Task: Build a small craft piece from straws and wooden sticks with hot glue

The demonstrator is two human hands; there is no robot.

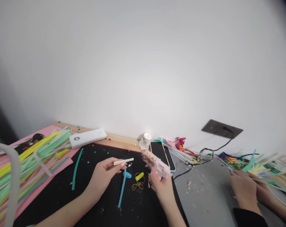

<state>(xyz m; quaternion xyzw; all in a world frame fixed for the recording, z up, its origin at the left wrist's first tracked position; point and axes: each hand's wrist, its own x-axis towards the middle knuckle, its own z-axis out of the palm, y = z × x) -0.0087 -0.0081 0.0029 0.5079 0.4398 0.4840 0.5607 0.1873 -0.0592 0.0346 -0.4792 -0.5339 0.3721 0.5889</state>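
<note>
My left hand (105, 171) pinches a short cream-coloured chenille stem piece (124, 161) that points right, above the black mat (90, 201). My right hand (163, 189) is wrapped round a pale pink tool, seemingly a glue gun (158, 165), with a small red light and crusted bits along its front. Its front end is up and left, apart from the cream piece. Between the hands, a blue chenille stem (122, 192) with a looped top lies on the mat. Beside it are a small yellow piece (139, 176) and a thin tangled yellow cord (137, 186).
Many coloured stems (38, 157) lie on pink sheets at left, near a white oblong device (88, 138). A teal stem (77, 170), a paper cup (145, 141), a phone (160, 151) and a small figure (180, 143) stand around. Another person's hands (245, 187) work at right.
</note>
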